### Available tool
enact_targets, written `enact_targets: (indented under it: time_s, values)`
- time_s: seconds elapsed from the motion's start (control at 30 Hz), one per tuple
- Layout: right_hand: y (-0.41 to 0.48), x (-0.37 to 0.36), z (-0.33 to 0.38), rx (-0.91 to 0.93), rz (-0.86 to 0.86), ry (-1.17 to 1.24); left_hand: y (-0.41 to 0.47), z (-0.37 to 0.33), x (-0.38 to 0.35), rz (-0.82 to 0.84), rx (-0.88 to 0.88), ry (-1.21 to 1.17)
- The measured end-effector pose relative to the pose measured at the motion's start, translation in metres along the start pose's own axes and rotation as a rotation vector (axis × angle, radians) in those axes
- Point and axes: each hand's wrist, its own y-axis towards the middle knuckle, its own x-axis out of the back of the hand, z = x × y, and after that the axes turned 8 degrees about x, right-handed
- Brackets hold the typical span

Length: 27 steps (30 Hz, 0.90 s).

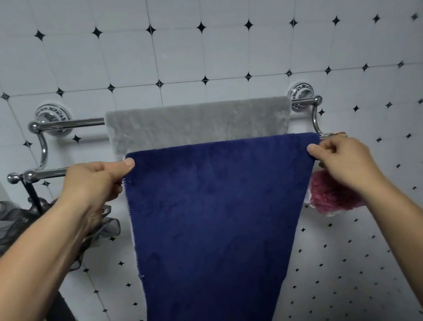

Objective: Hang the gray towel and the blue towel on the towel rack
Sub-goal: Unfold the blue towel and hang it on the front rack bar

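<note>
Hands (93,181) (340,158) pinch blue towel (215,236) on rack (64,125)

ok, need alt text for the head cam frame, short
Both hands, left hand and right hand, pinch the top corners of a blue towel draped over the front bar of a chrome towel rack. A gray towel hangs on the rear bar, against a white tiled wall.

White tiled wall (189,51), black diamonds
</note>
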Motion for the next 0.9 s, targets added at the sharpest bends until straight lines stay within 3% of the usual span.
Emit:
enact_targets:
  time_s: [0.13,0.33,0.43,0.77,0.9]
  values:
    - [0.007,-0.004,0.005,-0.278,0.010,0.437,-0.003,-0.008,-0.003,0.064,0.014,0.127]
    - [0.028,0.004,0.008,-0.287,-0.076,0.192,-0.015,0.001,-0.009,0.068,-0.118,0.347]
    - [0.025,0.000,0.007,-0.213,-0.126,0.136,-0.015,-0.001,-0.010,-0.012,-0.159,0.388]
    - [0.015,-0.012,-0.002,-0.086,-0.173,0.150,-0.003,-0.024,-0.016,-0.224,-0.306,0.716]
    - [0.012,-0.011,-0.006,-0.068,-0.126,0.160,-0.006,-0.026,-0.015,-0.184,-0.245,0.585]
